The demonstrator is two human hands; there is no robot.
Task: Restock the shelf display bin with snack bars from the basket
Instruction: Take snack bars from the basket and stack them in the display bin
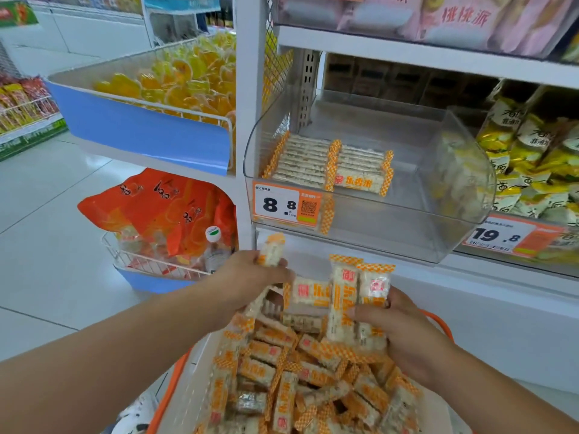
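Blue-fronted wire bin [141, 130] of yellow sweets, orange bags [163, 208], yellow-green packets [532, 158]

A glossy pale tiled floor [47, 233] reflects soft overhead light. White metal shelving [407, 54] fills the right; a blue-fronted wire rack [141, 126] stands left, beyond it seemingly a white freezer cabinet [78, 29].

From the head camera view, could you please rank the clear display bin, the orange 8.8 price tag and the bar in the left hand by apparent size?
1. Clear display bin, by far the largest.
2. Orange 8.8 price tag.
3. Bar in the left hand, though the hand hides part of it and it sits nearer the camera, so this ranking against the tag is unsure.
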